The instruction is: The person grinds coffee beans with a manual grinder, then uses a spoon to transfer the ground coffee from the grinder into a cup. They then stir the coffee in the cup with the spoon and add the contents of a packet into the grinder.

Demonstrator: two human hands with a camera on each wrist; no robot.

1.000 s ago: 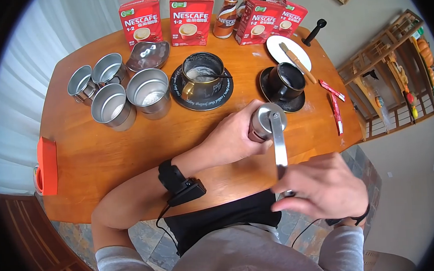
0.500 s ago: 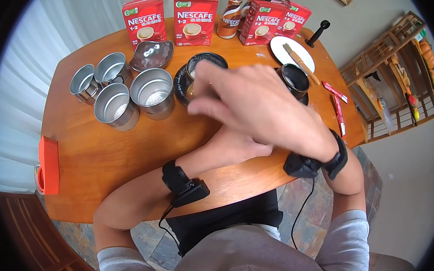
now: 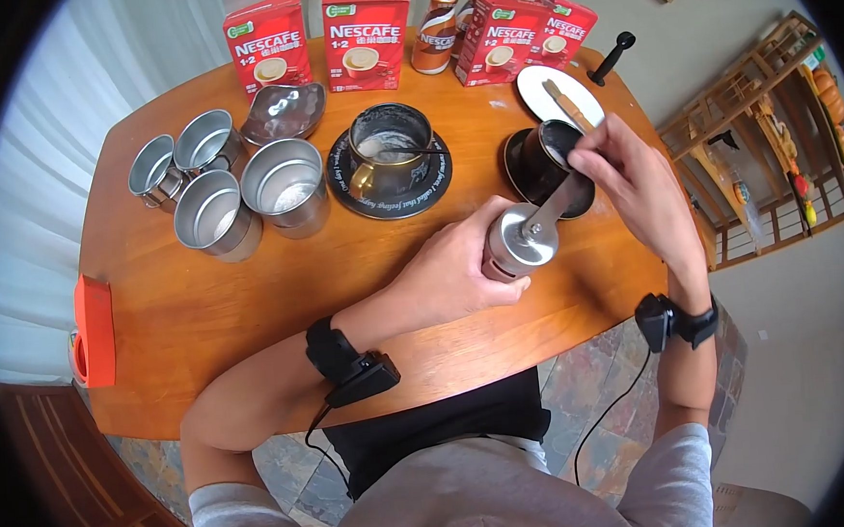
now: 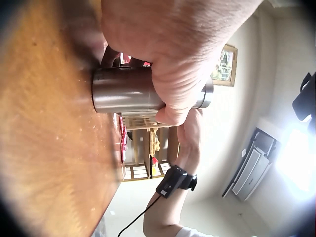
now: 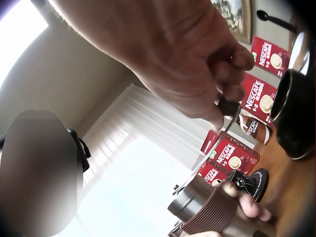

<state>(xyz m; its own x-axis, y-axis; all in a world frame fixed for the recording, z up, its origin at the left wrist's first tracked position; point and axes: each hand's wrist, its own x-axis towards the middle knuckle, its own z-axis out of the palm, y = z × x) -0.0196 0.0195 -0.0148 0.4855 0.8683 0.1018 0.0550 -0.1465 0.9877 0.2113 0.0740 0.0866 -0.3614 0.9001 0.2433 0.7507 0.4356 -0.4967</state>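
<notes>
My left hand (image 3: 447,272) wraps round the body of a metal hand coffee grinder (image 3: 524,243), which stands upright with its base at the wooden table in the left wrist view. A ribbed brown band (image 5: 212,212) circles the grinder's upper part. From its lid the flat crank (image 3: 555,202) points away to the far right. My right hand (image 3: 642,192) pinches the dark knob (image 5: 228,105) at the crank's end. Just beyond the grinder, a black cup (image 3: 533,155) sits on a dark saucer, partly behind the crank and right hand in the head view.
Several metal cups (image 3: 284,190) stand at the left. A black and gold cup (image 3: 392,164) holds a spoon on its saucer. Red Nescafe boxes (image 3: 367,40) and bottles (image 3: 437,31) line the back. A brush (image 3: 567,103) lies on a white plate (image 3: 534,85). An orange-red object (image 3: 97,327) is near the left edge.
My right hand has carried the crank round, from the near side across the far left to the far right. The left hand has stayed on the grinder.
</notes>
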